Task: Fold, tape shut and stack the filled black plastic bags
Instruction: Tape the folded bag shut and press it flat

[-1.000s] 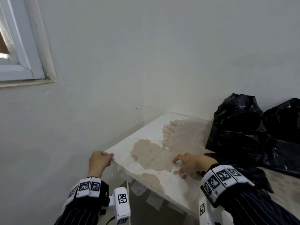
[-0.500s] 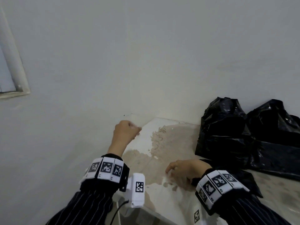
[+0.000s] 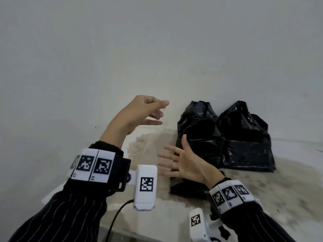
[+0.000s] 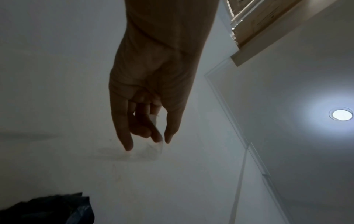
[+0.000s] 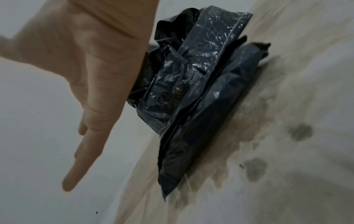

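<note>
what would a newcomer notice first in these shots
Two crumpled black bags stand side by side against the wall at the back of a stained white table, with a flatter black bag lying in front. The right hand is spread open beside them, while the raised left hand pinches a clear strip of tape.

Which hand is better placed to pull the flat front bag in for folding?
Right hand: open, fingers spread just above the flat bag. Left hand is raised, apparently pinching clear tape.
</note>
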